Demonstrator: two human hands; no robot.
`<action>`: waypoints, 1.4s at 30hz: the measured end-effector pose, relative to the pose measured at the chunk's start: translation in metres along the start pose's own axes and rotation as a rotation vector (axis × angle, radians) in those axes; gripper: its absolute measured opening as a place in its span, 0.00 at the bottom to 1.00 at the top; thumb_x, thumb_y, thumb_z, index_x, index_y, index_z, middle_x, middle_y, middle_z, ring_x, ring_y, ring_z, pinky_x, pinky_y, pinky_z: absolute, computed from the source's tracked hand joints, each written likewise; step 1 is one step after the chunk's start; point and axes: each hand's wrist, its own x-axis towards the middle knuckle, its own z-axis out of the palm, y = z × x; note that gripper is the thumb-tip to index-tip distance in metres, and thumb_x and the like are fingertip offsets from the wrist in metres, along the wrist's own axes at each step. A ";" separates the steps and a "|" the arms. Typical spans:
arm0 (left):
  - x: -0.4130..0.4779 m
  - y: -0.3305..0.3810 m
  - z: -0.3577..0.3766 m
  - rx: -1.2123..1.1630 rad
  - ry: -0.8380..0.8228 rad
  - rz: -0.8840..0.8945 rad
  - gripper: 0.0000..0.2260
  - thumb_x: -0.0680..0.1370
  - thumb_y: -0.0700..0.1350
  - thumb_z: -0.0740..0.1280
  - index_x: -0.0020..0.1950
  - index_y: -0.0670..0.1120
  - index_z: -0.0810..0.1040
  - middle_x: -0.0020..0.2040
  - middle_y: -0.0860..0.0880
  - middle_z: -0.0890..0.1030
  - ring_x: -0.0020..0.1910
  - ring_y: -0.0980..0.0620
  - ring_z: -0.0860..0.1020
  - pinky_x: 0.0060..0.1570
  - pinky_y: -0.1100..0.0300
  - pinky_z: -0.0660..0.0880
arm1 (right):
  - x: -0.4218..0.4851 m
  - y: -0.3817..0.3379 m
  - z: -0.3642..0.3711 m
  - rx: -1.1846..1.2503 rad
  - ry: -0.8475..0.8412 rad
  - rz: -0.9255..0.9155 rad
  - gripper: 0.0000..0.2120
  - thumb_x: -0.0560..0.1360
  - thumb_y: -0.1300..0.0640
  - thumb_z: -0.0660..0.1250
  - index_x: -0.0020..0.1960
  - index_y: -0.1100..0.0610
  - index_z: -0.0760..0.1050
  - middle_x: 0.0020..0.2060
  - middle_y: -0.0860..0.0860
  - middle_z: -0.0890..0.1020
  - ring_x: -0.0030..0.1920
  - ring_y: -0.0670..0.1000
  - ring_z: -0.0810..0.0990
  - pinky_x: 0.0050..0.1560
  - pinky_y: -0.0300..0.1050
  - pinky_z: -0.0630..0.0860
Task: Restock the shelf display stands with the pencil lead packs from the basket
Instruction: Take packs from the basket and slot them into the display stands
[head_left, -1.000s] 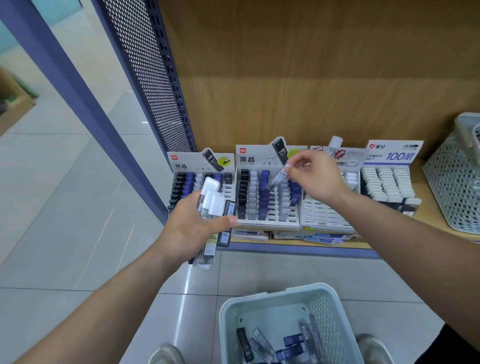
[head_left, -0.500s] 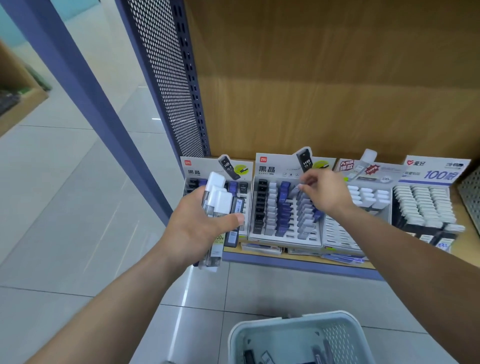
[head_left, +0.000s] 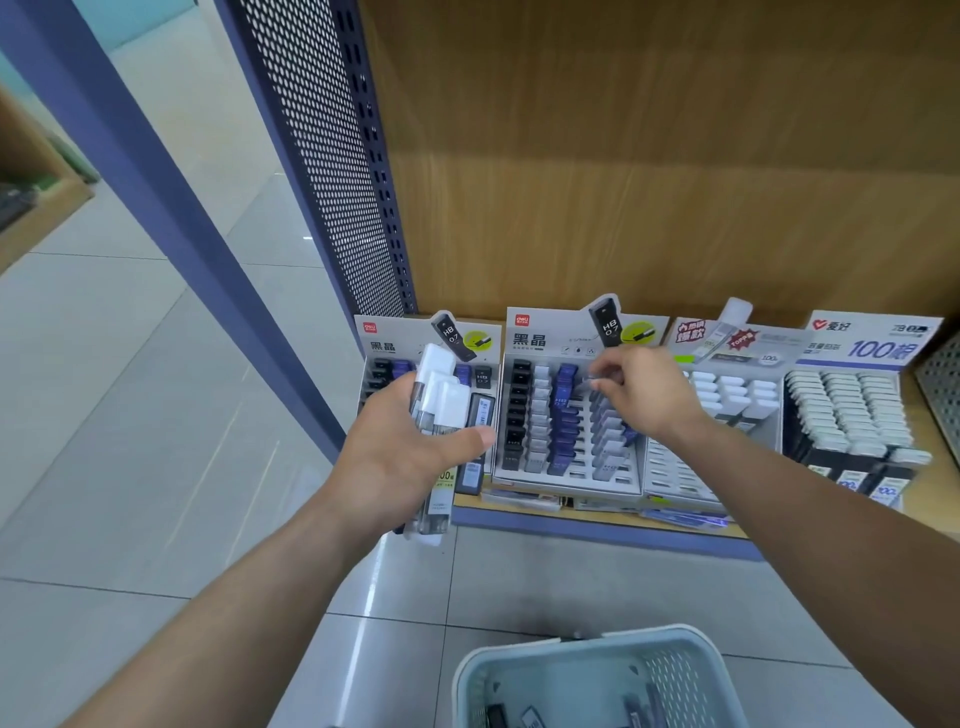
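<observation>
The left hand (head_left: 410, 457) grips a bundle of white-capped clear pencil lead packs (head_left: 441, 405), held upright. To its right, the right hand (head_left: 644, 395) hovers with curled fingers over the grey column of the white cardboard display stand (head_left: 571, 487) on the wooden shelf (head_left: 597, 526). Whether it pinches a pack cannot be told. The pale green perforated plastic basket (head_left: 571, 642) sits below on the floor.

Four display stands (head_left: 550, 338) sit in a row at centre right. One pale blue basket (head_left: 571, 675) shows at the bottom edge. Two hands: left hand (head_left: 400, 457), right hand (head_left: 644, 395). The held lead packs (head_left: 441, 405) overlap too much to count.
</observation>
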 end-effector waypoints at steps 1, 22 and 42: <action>0.000 0.000 0.000 -0.002 -0.002 -0.003 0.14 0.71 0.47 0.80 0.53 0.54 0.80 0.44 0.55 0.87 0.44 0.53 0.85 0.49 0.52 0.82 | 0.001 0.001 -0.001 -0.001 -0.003 0.010 0.02 0.77 0.60 0.72 0.49 0.57 0.83 0.39 0.49 0.81 0.40 0.50 0.79 0.44 0.42 0.75; 0.010 0.005 0.014 0.007 -0.020 -0.037 0.17 0.71 0.49 0.80 0.56 0.54 0.80 0.49 0.48 0.86 0.50 0.44 0.85 0.53 0.41 0.82 | 0.020 0.004 -0.012 -0.023 -0.070 -0.042 0.03 0.77 0.60 0.72 0.50 0.58 0.83 0.41 0.52 0.83 0.45 0.54 0.81 0.50 0.49 0.79; 0.021 0.000 0.027 0.034 -0.005 -0.036 0.14 0.71 0.49 0.80 0.53 0.53 0.81 0.45 0.53 0.86 0.47 0.49 0.85 0.51 0.48 0.83 | 0.020 0.007 -0.004 -0.006 -0.059 -0.050 0.05 0.76 0.59 0.71 0.52 0.53 0.81 0.43 0.47 0.84 0.46 0.52 0.83 0.49 0.50 0.80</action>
